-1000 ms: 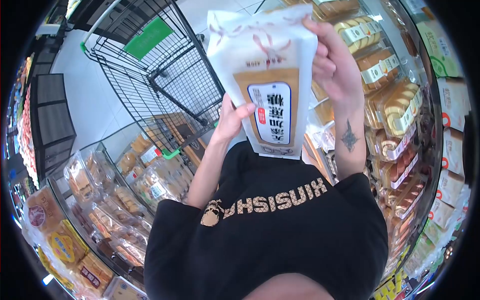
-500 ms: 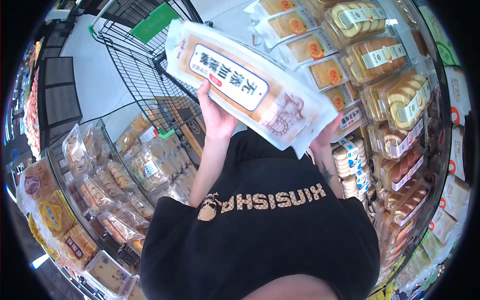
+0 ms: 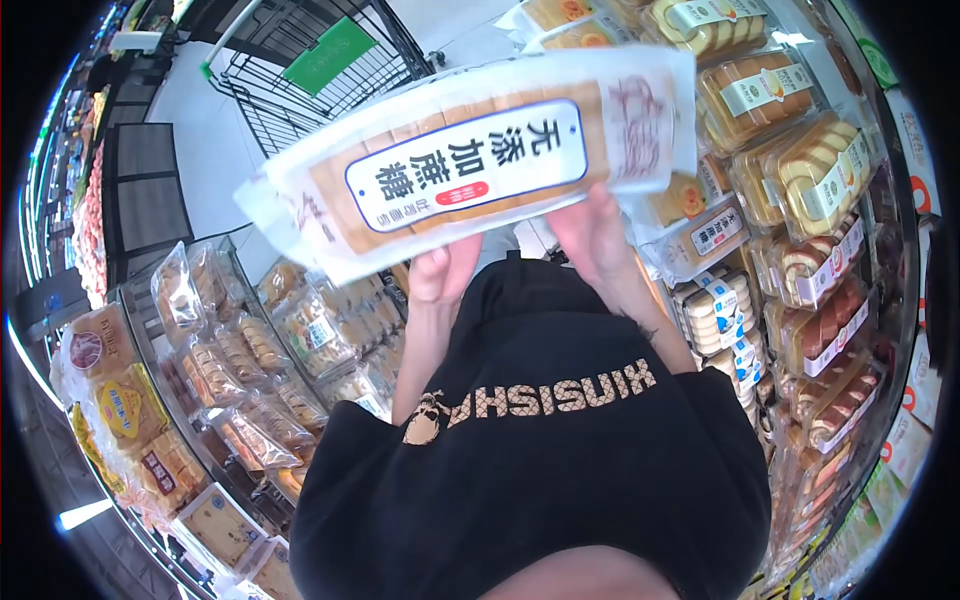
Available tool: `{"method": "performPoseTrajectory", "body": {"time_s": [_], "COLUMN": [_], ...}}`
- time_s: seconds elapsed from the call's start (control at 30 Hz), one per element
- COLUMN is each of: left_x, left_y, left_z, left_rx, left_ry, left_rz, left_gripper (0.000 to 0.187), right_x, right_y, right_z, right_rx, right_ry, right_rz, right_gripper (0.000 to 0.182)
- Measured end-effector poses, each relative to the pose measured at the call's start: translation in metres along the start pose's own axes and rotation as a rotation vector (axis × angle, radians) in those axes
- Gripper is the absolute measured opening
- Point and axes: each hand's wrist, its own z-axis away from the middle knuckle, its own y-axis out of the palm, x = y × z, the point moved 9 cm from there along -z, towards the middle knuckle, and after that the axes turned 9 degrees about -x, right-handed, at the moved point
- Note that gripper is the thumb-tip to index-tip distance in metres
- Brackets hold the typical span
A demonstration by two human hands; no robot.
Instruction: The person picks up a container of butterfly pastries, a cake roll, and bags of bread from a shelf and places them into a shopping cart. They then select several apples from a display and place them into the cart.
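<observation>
A long bag of sliced bread (image 3: 330,215), in pale wrapping with a white blue-edged label, is held up in front of my chest. My left hand (image 3: 445,268) grips its near lower edge left of the middle, thumb against the front. On the same edge, further right, my right hand (image 3: 592,238) grips it too; most of its fingers are behind the bag. The label faces me, and the bag tilts slightly, its right end higher. A similar labelled bread pack (image 3: 705,238) lies on the shelf near my right forearm.
A shopping cart (image 3: 330,55) with a green panel stands ahead, partly behind the bag. On the right are stacked clear boxes of rolls (image 3: 835,180) and swiss rolls (image 3: 835,325). Bagged breads (image 3: 240,355) fill the left shelf, with more packs (image 3: 125,410) at its outer edge.
The bread bag has turned from sloping down to the right to nearly level and moved closer to me. My right hand has shifted from its right end to its lower edge.
</observation>
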Motion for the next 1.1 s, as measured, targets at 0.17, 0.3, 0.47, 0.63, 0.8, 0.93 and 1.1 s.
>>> {"method": "performPoseTrajectory", "body": {"time_s": [0.17,0.3,0.47,0.63,0.8,0.93,1.1], "left_x": [-0.006,0.011,-0.031,-0.038,-0.036,-0.031,0.009], "left_y": [-0.094,-0.074,-0.097,-0.101,-0.062,-0.05,-0.072], "left_z": [0.039,0.024,-0.033,-0.025,-0.034,-0.045,-0.063], "left_rx": [-0.018,-0.088,-0.256,-0.449,-0.214,-0.289,-0.23], "left_ry": [0.159,-0.12,-0.332,-0.212,-0.19,-0.138,-0.308], "left_rz": [-0.698,-0.359,-0.11,-0.464,-0.717,-0.611,-0.229], "left_gripper": [0.081,0.081,0.081,0.068,0.073,0.073,0.06], "right_x": [0.028,-0.011,-0.063,-0.083,-0.041,-0.014,0.043], "right_y": [0.028,0.021,0.024,0.027,0.03,0.038,0.112], "right_z": [-0.013,-0.044,-0.114,-0.116,-0.093,-0.075,-0.012], "right_rx": [-0.066,-0.21,-0.085,0.006,0.062,0.062,0.152], "right_ry": [-0.087,0.019,-0.017,0.126,-0.009,-0.074,-0.608], "right_rz": [-0.242,-0.149,0.043,0.048,0.236,0.395,1.061], "right_gripper": [0.068,0.056,0.058,0.063,0.068,0.081,0.098]}}
